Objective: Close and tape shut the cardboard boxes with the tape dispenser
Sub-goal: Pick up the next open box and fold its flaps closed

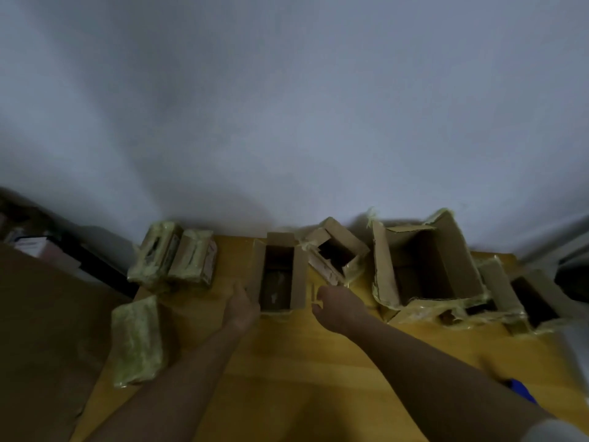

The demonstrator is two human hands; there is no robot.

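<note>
Reaching across the yellow table (287, 362), I bring my left hand (240, 306) against the open narrow cardboard box (279, 272), fingers on its left flap, grip unclear; my right hand (338, 309) hovers loosely curled and empty beside it. Closing comes first, I judge. No tape dispenser shows; three taped boxes (173, 255) sit left.

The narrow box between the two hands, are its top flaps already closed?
No. The narrow box stands open, its flaps up and its dark inside showing, with the left hand and right hand at its sides.
</note>
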